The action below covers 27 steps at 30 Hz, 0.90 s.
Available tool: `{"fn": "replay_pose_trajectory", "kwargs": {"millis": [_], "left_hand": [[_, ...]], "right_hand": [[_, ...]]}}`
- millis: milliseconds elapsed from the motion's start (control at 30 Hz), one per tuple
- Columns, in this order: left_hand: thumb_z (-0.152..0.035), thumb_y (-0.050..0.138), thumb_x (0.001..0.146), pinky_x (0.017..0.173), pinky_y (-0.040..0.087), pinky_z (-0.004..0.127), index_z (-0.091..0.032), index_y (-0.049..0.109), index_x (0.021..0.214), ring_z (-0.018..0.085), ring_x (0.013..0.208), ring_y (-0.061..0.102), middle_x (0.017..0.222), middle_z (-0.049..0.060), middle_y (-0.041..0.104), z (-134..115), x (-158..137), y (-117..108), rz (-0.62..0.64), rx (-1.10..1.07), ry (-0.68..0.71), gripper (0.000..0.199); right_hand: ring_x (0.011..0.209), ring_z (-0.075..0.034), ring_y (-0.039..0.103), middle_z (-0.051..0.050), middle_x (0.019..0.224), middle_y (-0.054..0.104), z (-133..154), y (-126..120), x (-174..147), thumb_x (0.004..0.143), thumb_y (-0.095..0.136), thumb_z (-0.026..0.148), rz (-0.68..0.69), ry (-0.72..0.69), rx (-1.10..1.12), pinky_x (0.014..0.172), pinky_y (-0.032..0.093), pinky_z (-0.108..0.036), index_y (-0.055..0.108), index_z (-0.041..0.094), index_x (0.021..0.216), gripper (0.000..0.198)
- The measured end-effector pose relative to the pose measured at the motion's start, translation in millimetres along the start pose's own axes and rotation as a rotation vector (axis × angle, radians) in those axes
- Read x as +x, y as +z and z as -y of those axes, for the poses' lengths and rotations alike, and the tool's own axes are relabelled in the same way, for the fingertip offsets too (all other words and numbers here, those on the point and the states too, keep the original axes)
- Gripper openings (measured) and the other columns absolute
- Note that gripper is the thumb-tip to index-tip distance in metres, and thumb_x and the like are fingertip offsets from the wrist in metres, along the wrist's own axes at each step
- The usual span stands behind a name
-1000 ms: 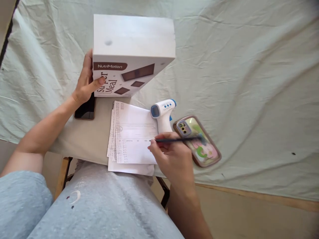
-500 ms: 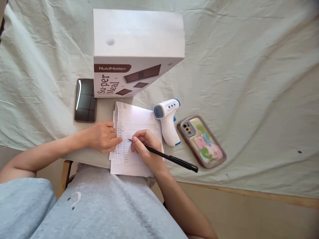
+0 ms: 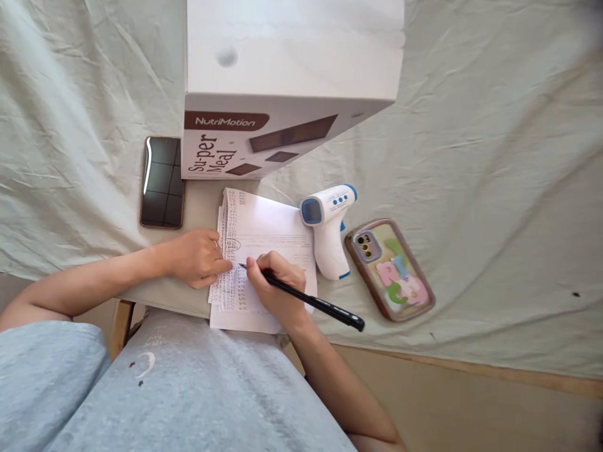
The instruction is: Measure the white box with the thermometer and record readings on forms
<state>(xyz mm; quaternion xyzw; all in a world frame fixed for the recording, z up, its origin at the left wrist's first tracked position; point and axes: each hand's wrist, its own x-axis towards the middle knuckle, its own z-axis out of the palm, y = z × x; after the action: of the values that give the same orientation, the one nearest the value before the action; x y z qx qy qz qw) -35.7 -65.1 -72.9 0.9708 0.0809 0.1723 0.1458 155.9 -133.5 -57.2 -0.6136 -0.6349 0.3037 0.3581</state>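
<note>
My right hand point(image 3: 277, 285) grips a black pen point(image 3: 313, 301), its tip touching or just above a sheet of paper point(image 3: 273, 220) covered with small writing and printed lines. The upper end of the pen slants down to the right. At the left edge of the stacked sheets lies my left hand point(image 3: 195, 257), holding nothing. Its index finger stretches towards the pen tip while the other fingers bend, one wearing a ring. A circled mark shows on the page above that finger. The thumb is partly hidden.
A tall white box point(image 3: 221, 141) stands behind the papers. Beside its base lies a dark-screened phone point(image 3: 162, 182). Right of the papers are a white and blue infrared thermometer point(image 3: 327, 232) and a phone in a decorated case point(image 3: 393, 270). Pale, wrinkled cloth point(image 3: 494, 220) covers the table.
The view has shifted, so the box looks larger. The pen tip sits slightly further left, and the pen's angle has changed a little. My left hand keeps its place on the papers.
</note>
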Motion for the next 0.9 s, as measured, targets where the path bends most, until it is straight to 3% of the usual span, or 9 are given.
{"fn": "replay_pose_trajectory", "kwargs": {"millis": [233,467,733,900], "left_hand": [[-0.018,0.046,0.078,0.060,0.043,0.031,-0.018,0.064,0.076,0.014,0.048,0.052,0.053,0.001,0.061,1.2,-0.3,1.1,-0.008,-0.021,-0.005,0.017],[-0.020,0.047,0.077,0.062,0.044,0.031,-0.020,0.064,0.077,0.015,0.050,0.054,0.055,0.001,0.063,1.0,-0.4,1.0,0.075,-0.030,-0.029,0.017],[-0.017,0.045,0.076,0.060,0.043,0.033,-0.019,0.064,0.075,0.016,0.049,0.052,0.053,0.002,0.062,1.1,-0.5,1.4,-0.008,-0.048,-0.020,0.019],[-0.018,0.047,0.076,0.063,0.044,0.033,-0.020,0.064,0.077,0.016,0.051,0.054,0.055,0.002,0.063,1.1,-0.3,0.8,0.078,-0.054,-0.051,0.018]], "right_hand": [[0.040,-0.008,0.034,0.008,0.045,0.040,0.4,-0.5,0.4,0.084,0.054,0.024,0.041,-0.012,-0.023,0.042,0.031,-0.023,0.034,0.024,0.057,0.034],[0.040,-0.008,0.034,0.007,0.045,0.041,-0.6,-2.1,-0.2,0.084,0.053,0.025,0.045,-0.003,-0.012,0.043,0.031,-0.023,0.034,0.024,0.057,0.033],[0.040,-0.008,0.032,0.008,0.045,0.037,1.0,-1.9,-0.3,0.084,0.052,0.024,0.039,-0.006,-0.047,0.042,0.030,-0.023,0.030,0.024,0.057,0.035],[0.041,-0.009,0.035,0.007,0.045,0.038,-0.1,-2.5,-0.6,0.085,0.051,0.026,0.042,0.017,-0.059,0.044,0.032,-0.024,0.032,0.025,0.058,0.033]]}}
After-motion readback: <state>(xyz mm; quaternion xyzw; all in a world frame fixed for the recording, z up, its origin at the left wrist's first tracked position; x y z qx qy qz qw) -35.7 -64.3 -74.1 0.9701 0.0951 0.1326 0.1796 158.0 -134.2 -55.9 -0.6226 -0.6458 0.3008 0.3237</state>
